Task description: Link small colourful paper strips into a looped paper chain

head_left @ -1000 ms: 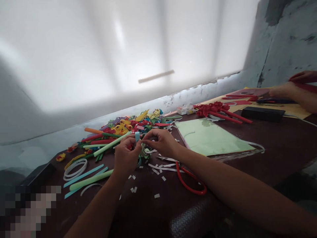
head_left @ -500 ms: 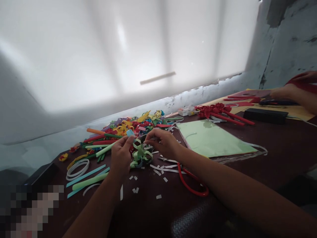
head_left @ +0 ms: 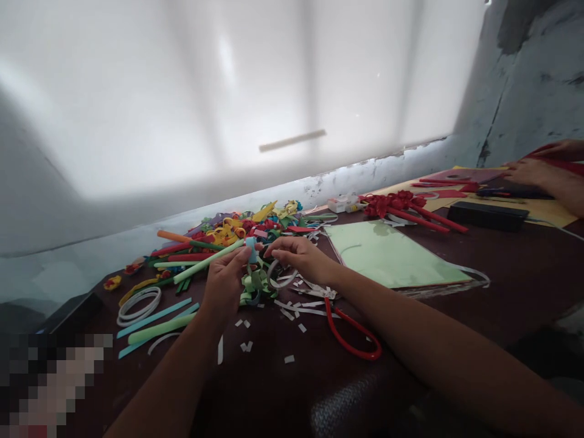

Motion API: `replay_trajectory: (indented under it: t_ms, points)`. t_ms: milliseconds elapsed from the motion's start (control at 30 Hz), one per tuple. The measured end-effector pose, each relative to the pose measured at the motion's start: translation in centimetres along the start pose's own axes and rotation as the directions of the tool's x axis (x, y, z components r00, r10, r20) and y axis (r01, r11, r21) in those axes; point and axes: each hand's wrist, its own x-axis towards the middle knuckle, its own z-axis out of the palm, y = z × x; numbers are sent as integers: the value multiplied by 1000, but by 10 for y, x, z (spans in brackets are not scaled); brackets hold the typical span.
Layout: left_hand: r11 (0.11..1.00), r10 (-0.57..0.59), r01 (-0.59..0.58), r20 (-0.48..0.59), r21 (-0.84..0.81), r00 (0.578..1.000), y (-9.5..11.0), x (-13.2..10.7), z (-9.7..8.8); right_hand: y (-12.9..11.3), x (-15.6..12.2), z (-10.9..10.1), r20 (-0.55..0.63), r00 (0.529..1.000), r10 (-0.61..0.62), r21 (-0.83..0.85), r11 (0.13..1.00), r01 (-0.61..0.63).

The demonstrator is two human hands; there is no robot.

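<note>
My left hand (head_left: 224, 281) sits near the middle of the table (head_left: 524, 261), its thumb and forefinger pinched on a small blue strip (head_left: 251, 248) held upright just above the tabletop. My right hand (head_left: 301, 258) is just beside it, fingers closed on the top of a white loop (head_left: 279, 277) that hangs down from them toward the table. Between and under the two hands lies a knot of green curls (head_left: 255, 285). Behind the hands, toward the far edge, a pile (head_left: 246, 228) of coloured paper curls and rolled sticks spreads along the wall side. Near the left edge lie white rings (head_left: 138, 305) and a long green stick (head_left: 160, 328). Small white scraps (head_left: 292, 311) are scattered in front of the hands, and a red loop (head_left: 349, 331) lies by my right forearm. A green sheet (head_left: 387, 255) lies flat to the right of my hands, with a red bow (head_left: 395, 201) beyond it. At the far right corner another person's hand (head_left: 529, 172) rests on red paper, close to a black box (head_left: 487, 215).
</note>
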Motion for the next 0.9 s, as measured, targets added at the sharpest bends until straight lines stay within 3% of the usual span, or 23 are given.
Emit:
replay_trajectory:
  t_ms: [400,733,900]
  points:
    - [996,71,-74,56,54,996,-6,0,2,-11,-5,5,-7,996,89,53,995,-89]
    - [967,225,-222,-16,122,974,-15,0,9,-9,-7,14,-99,990,99,53,994,-94]
    - [953,246,-241,-1,181,969,-18,-1,8,-4,-5,17,-144,983,110,56,993,-103]
